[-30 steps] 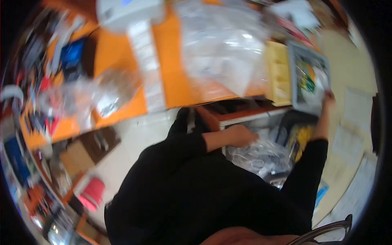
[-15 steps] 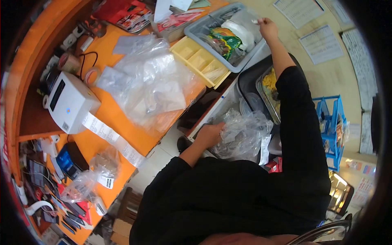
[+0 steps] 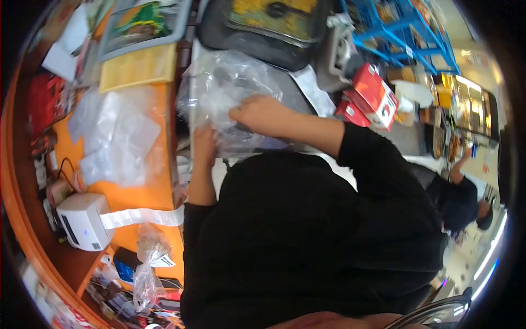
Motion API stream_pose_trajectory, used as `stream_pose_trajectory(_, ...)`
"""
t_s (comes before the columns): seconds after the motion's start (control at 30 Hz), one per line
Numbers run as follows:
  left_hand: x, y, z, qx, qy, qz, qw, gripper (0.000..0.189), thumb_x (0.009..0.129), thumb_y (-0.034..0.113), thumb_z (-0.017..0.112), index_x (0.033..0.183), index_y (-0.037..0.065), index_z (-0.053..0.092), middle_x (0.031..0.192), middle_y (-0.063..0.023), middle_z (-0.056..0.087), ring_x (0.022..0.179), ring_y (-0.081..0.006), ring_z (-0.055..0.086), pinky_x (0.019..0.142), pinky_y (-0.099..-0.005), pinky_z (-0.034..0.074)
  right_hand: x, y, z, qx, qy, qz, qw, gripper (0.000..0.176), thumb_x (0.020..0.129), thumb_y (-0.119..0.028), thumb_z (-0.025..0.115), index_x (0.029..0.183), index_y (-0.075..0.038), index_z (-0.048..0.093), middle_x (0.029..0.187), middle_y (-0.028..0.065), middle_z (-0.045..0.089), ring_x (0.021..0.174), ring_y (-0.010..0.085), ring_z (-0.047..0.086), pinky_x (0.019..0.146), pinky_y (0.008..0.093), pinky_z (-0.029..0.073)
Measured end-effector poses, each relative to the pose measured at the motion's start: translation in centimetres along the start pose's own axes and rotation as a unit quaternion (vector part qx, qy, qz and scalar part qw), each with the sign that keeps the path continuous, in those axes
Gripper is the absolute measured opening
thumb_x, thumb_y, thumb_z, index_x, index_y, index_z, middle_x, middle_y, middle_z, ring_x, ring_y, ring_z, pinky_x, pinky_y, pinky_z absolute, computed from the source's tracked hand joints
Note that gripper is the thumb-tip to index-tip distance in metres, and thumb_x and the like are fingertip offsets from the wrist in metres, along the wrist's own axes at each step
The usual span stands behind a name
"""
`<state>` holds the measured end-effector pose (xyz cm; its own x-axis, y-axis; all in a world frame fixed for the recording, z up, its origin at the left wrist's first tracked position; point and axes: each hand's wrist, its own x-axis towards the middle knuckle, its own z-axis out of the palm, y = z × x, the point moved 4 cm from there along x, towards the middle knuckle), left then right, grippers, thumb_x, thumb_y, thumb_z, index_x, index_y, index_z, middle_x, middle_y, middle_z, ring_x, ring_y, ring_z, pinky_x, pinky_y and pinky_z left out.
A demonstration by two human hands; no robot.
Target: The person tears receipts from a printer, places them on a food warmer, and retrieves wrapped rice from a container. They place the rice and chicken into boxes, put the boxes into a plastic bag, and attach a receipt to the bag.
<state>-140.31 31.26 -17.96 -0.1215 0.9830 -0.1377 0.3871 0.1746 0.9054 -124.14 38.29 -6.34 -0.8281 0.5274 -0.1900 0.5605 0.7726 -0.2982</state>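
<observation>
A clear plastic bag (image 3: 233, 74), crumpled and see-through, lies on the counter straight in front of me. My right hand (image 3: 264, 116) is closed on the near side of it, with fingers curled into the plastic. Close by on the left, my left hand (image 3: 204, 145) pinches the bag's lower left edge; its fingertips are partly hidden by the film. What is inside the bag cannot be made out through the glare. Just beyond it sits a black tray (image 3: 257, 41), with a glass dish of yellow food (image 3: 252, 16) on it.
On the orange desk (image 3: 137, 200) at left lie flat plastic bags (image 3: 123, 137), a label printer (image 3: 85, 219) with a long paper strip (image 3: 142, 218), and a tied bag (image 3: 145, 285). Red boxes (image 3: 366, 88) and a blue rack (image 3: 394, 35) stand at right. Another person (image 3: 460, 200) is far right.
My right hand has come down from the grey bin to the plastic bag, beside my left hand. The view has turned right, bringing the red boxes and another person into sight.
</observation>
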Motion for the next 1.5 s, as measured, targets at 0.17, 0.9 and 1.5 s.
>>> stream_pose_trajectory(0.17, -4.1, 0.8, 0.2, -0.119, 0.048, -0.19, 0.973, 0.027, 0.09, 0.032, 0.062, 0.092, 0.005, 0.064, 0.081, -0.0008, 0.057, 0.07, -0.0128, 0.051, 0.062, -0.0277, 0.042, -5.5, -0.7, 5.6, 0.058, 0.023, 0.102, 0.993, 0.02, 0.079, -0.02, 0.064, 0.097, -0.012, 0.062, 0.102, 0.01, 0.059, 0.097, 0.0264, 0.059, 0.078, 0.0398, 0.05)
stream_pose_trajectory(0.9, -7.8, 4.2, 3.5, -0.01, 0.048, -0.343, 0.938, 0.041, 0.086, 0.024, 0.068, 0.116, -0.002, 0.06, 0.11, -0.0098, 0.063, 0.1, -0.0189, 0.057, 0.086, -0.0294, 0.043, -16.5, 11.5, 6.5, -0.029, 0.09, 0.301, 0.949, 0.054, 0.082, -0.013, 0.055, 0.135, -0.007, 0.048, 0.094, 0.0083, 0.049, 0.081, 0.0248, 0.057, 0.061, 0.0332, 0.054)
stream_pose_trajectory(1.5, -5.3, 4.8, 5.2, -0.063, 0.095, -0.294, 0.949, 0.032, 0.085, 0.026, 0.072, 0.107, 0.003, 0.065, 0.098, -0.0037, 0.064, 0.074, -0.0097, 0.057, 0.06, -0.0251, 0.045, -27.3, 16.7, -10.8, 0.004, 0.292, 0.281, 0.914, 0.107, 0.054, -0.042, 0.087, 0.139, -0.003, 0.035, 0.127, 0.0196, 0.051, 0.115, 0.0378, 0.052, 0.096, 0.0446, 0.041)
